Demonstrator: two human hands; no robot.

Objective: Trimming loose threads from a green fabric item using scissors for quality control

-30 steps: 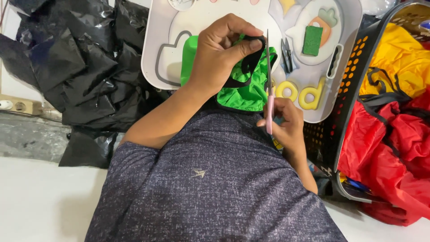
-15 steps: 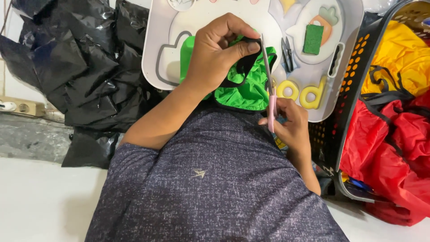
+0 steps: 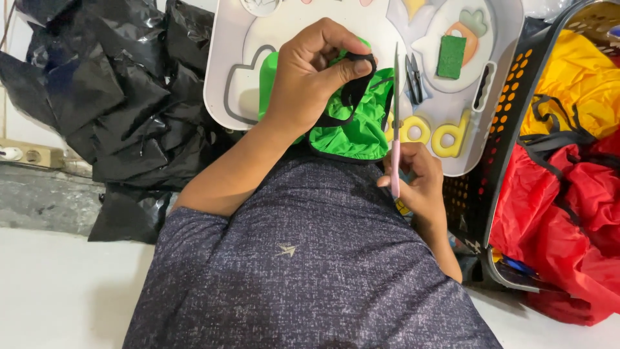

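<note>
My left hand [image 3: 310,77] is curled shut, thumb and fingers [image 3: 345,68] pinching the black strap [image 3: 352,90] of the green fabric piece [image 3: 352,126]. That piece sits bunched just under the hand, partly on the white tray [image 3: 239,39] and partly hanging over its near edge against my shirt.

My right hand [image 3: 416,178] is closed around the pink handles of the scissors [image 3: 395,116]. The blades point straight up, away from me, just to the right of the strap. I cannot tell whether the blades touch the strap or the fabric.

On the tray, right of the blades: small black thread snips [image 3: 413,77], then a green sponge block [image 3: 451,57].

Black plastic bags [image 3: 110,97] are piled on my left. On my right, a dark basket [image 3: 516,97] holds red fabric [image 3: 568,213] and yellow fabric [image 3: 575,77].
</note>
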